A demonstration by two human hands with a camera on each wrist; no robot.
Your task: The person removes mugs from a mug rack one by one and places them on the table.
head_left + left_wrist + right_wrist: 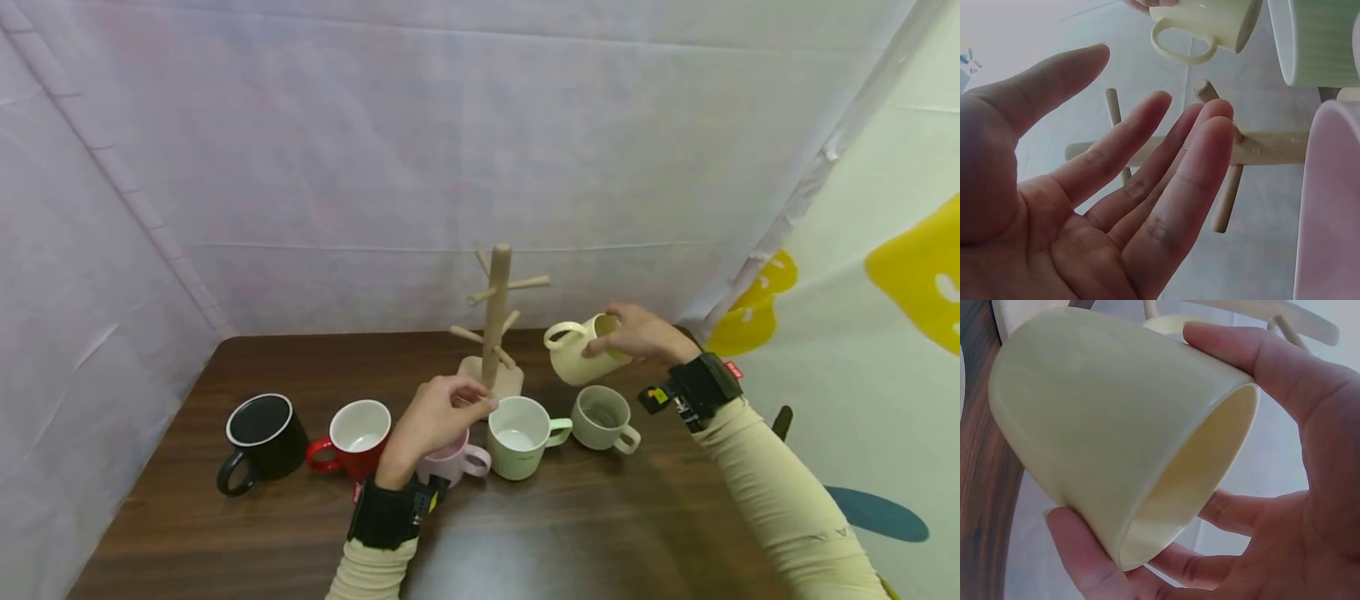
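Observation:
My right hand (637,335) grips a pale yellow mug (576,357) around its rim. The mug is tilted in the air, its handle pointing left toward the wooden mug tree (495,321). In the right wrist view the thumb and fingers press the yellow mug (1097,425) from opposite sides near its mouth. My left hand (438,417) hovers over the pink mug (450,460), in front of the mug tree's base. The left wrist view shows its palm (1066,244) holding nothing, fingers relaxed and apart from the thumb. No mug hangs on the tree's pegs.
On the brown table (510,550), a black mug (273,446) and a red mug (360,437) stand to the left. A light green mug (517,442) and a grey-beige mug (600,417) stand right of the pink one. White cloth (360,167) hangs behind the table.

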